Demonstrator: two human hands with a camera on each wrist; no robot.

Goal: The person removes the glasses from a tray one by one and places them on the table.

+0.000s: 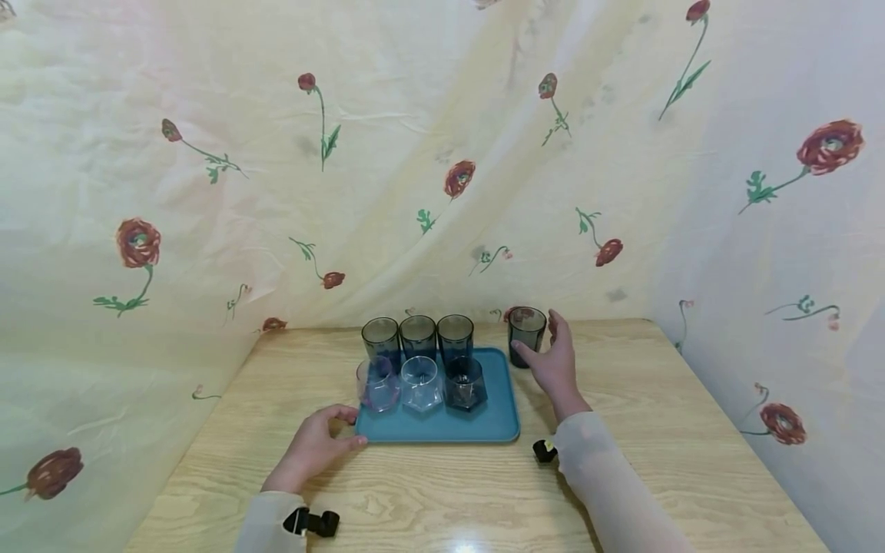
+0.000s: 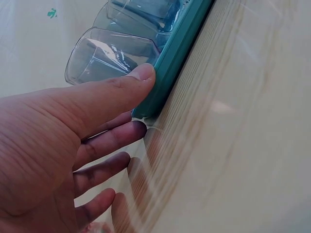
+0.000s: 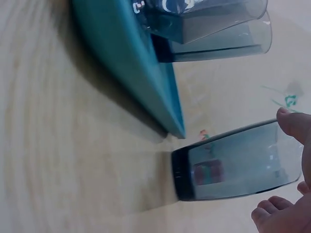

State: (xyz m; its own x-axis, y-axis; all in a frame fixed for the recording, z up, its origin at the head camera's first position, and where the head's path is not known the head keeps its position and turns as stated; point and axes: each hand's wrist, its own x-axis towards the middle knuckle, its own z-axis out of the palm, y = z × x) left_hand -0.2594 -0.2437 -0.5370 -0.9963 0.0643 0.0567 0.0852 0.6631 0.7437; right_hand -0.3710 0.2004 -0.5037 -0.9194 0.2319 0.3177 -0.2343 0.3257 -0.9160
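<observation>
A blue tray (image 1: 442, 432) lies on the table with two rows of glasses. My left hand (image 1: 319, 445) is at its near left corner, the thumb against the front edge and the straight fingers by the left side. Right of the tray stands a tall smoky glass (image 1: 527, 336); my right hand (image 1: 555, 367) is spread around its right side. In the right wrist view the thumb is near the glass wall, and the other fingers are apart from it. Short glasses on the tray are pinkish (image 1: 378, 388), clear (image 1: 422, 385) and dark (image 1: 466, 388).
Three tall smoky glasses (image 1: 418, 332) line the tray's back side, partly behind the short ones. A flowered cloth (image 1: 387, 153) hangs behind the wooden table (image 1: 429, 499) and along both sides.
</observation>
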